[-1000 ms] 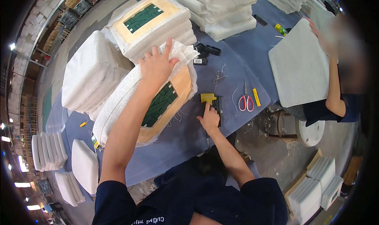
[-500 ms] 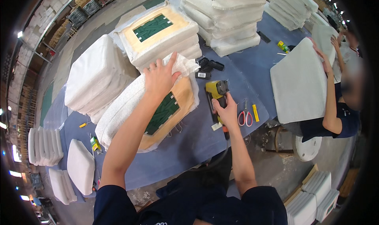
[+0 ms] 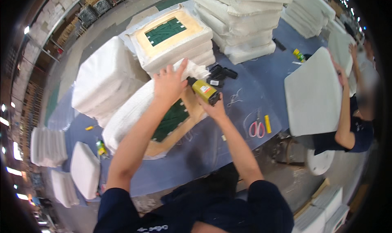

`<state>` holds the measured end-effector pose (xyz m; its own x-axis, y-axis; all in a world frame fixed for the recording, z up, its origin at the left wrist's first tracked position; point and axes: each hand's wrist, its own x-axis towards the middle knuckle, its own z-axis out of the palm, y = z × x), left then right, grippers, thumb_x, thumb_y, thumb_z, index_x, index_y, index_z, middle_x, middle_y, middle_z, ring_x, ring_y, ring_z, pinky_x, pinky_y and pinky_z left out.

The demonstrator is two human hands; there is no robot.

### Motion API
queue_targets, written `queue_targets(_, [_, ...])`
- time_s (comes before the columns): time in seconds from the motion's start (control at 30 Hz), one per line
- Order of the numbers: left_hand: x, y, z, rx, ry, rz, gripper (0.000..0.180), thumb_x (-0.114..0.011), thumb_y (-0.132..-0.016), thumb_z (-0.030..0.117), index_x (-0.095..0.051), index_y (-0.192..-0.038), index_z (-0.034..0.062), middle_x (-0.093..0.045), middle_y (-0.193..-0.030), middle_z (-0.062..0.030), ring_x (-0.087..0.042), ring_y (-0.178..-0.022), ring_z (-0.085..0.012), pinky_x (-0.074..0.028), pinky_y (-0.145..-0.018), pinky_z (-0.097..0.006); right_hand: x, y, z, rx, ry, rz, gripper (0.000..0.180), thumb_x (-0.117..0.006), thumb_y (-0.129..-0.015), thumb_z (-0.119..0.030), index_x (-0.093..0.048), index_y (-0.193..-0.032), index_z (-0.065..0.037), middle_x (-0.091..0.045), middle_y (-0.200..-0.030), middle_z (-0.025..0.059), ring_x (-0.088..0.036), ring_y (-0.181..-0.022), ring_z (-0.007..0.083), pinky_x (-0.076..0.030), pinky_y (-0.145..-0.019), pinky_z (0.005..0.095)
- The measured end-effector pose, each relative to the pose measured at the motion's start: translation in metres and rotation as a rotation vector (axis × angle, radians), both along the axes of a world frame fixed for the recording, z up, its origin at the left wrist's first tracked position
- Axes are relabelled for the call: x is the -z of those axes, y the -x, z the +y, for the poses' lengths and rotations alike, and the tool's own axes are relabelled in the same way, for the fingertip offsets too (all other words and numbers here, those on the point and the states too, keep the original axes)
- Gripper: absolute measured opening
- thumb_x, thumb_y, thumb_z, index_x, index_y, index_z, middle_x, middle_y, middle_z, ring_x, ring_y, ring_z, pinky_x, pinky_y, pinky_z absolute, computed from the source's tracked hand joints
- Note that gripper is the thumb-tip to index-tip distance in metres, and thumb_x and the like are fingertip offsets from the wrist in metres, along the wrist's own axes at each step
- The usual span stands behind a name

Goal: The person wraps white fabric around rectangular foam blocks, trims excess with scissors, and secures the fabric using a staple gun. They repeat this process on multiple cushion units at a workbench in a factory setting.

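Observation:
A seat cushion (image 3: 130, 107) lies underside up on the table in front of me, with white fabric around a pale wooden frame (image 3: 192, 106) and green webbing (image 3: 173, 119) in its opening. My left hand (image 3: 168, 85) rests on the fabric at its far edge, fingers spread. Gripped in my right hand (image 3: 215, 109), a yellow and black staple gun (image 3: 204, 90) is held over the frame's far corner. Its nose is close to my left hand; contact with the frame cannot be made out.
Red-handled scissors (image 3: 257, 128) and a yellow stick-like thing (image 3: 268, 124) lie on the blue-covered table (image 3: 208, 147). Black staple packs (image 3: 220, 72) sit beyond the gun. Stacked white cushions (image 3: 245, 24) stand behind. At right, another person's hand (image 3: 339, 71) holds a white panel (image 3: 312, 96).
The staple gun has come up off the table in my right hand and moved left over the cushion frame. My left hand stays on the fabric. The view has shifted slightly.

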<state>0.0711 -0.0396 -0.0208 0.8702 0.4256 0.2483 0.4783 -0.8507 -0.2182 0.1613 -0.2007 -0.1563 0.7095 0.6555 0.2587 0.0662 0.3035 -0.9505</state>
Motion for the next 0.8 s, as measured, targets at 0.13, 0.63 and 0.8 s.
queue_targets(0.13, [-0.001,-0.012,-0.002,0.018,0.089,-0.015,0.096,-0.084,-0.091,0.043,-0.032,-0.172,0.0420,-0.065,-0.127,-0.0182,-0.068,-0.117,-0.0431,-0.053,-0.097,-0.066,0.088,-0.022,0.017,0.171,0.134,-0.223,0.063,-0.097,-0.086,-0.022,-0.057,-0.127,0.003,-0.071,-0.119,0.0104,-0.069,-0.103,0.0116,-0.057,-0.090,0.0295])
queue_targets(0.63, [-0.019,0.032,0.078,0.069,0.586,0.106,0.061,-0.038,-0.118,0.052,-0.027,-0.175,0.0351,-0.048,-0.162,-0.0262,-0.058,-0.139,-0.0487,-0.048,-0.115,-0.056,0.020,0.084,0.028,0.204,0.112,-0.136,0.026,-0.082,-0.092,-0.012,-0.080,-0.114,0.002,-0.083,-0.097,0.0101,-0.079,-0.089,0.0175,-0.060,-0.084,0.0322])
queue_targets(0.8, [-0.006,0.033,0.045,0.135,0.187,0.036,0.065,-0.051,-0.114,0.050,-0.026,-0.173,0.0447,-0.061,-0.130,-0.0277,-0.068,-0.118,-0.0537,-0.058,-0.097,-0.064,0.027,0.066,0.020,0.156,0.098,-0.153,0.027,-0.083,-0.094,-0.013,-0.080,-0.116,0.002,-0.083,-0.100,0.0079,-0.077,-0.089,0.0148,-0.060,-0.082,0.0314])
